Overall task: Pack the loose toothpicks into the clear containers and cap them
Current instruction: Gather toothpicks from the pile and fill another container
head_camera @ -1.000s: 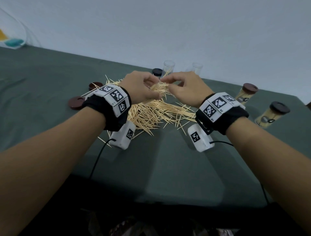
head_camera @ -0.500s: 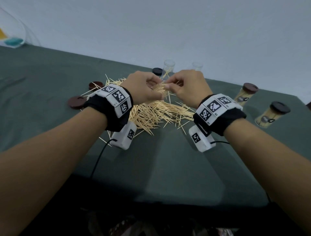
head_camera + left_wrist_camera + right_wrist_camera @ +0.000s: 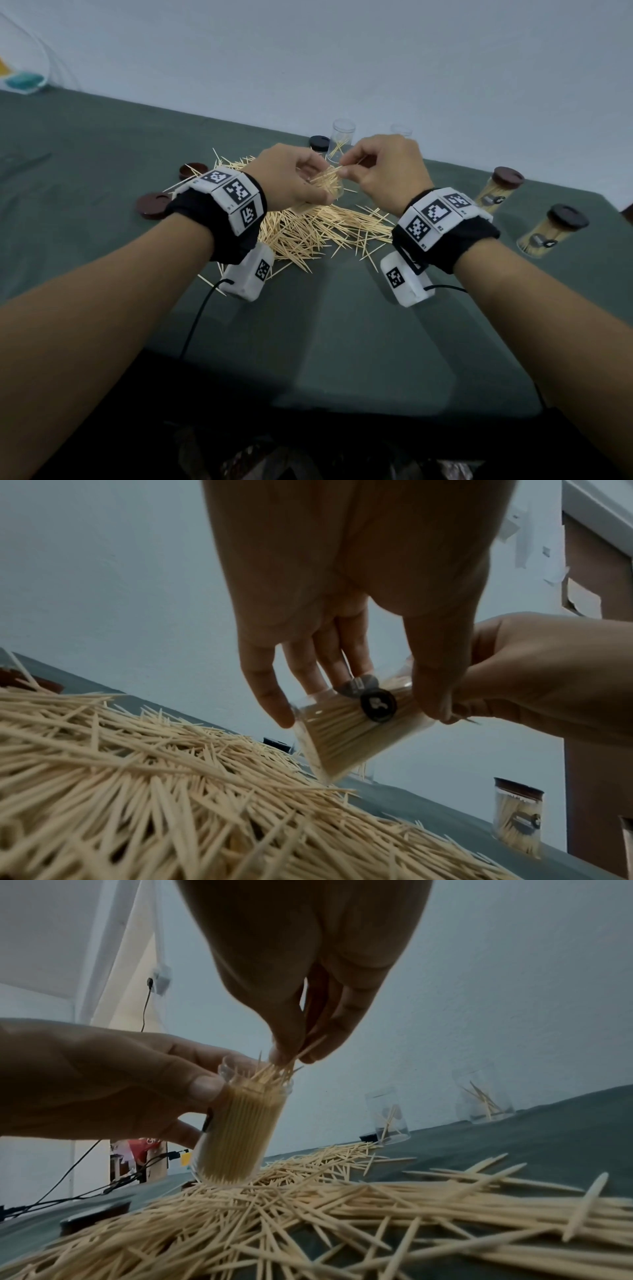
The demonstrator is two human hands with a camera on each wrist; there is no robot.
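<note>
Done: two capped containers (image 3: pixel 498 189) stand packed and lidded on the worktop (image 3: pixel 102 144), well out to the right of the right grip.
In hand: third clear container (image 3: pixel 236 1131), packed near full; looks like last few sticks going in, by judgement.
Left: big heap of loose toothpicks (image 3: pixel 308 233) directly under both grips; two open containers (image 3: pixel 387 1115) beyond the grips hold only a few sticks each; three loose caps (image 3: pixel 153 205) lie off to the left and beyond, none on yet. Task maybe under halfway, as a guess.
Left grip: left hand (image 3: pixel 291 178) clenched round the container, thumb on the near wall just under the rim, fingers wrapped behind.
Right grip: right hand (image 3: pixel 387 168) pinching a few toothpicks (image 3: pixel 310 1046) between thumb and fingertips, right over the container mouth.
Container place: between the two grips, base touching or just clear of the heap top; cannot tell which.
Container axis: long axis close to upright, tilted; mouth up and leaning toward the right grip, base down toward the heap.
Packed sticks: parallel to the container's long axis; tips at the mouth splay out a little, not yet settled.
Pinched sticks: slanted, lower ends pointing down into the mouth, upper ends running up past the fingertips.
Heap sticks: no common direction, crossed every way.
</note>
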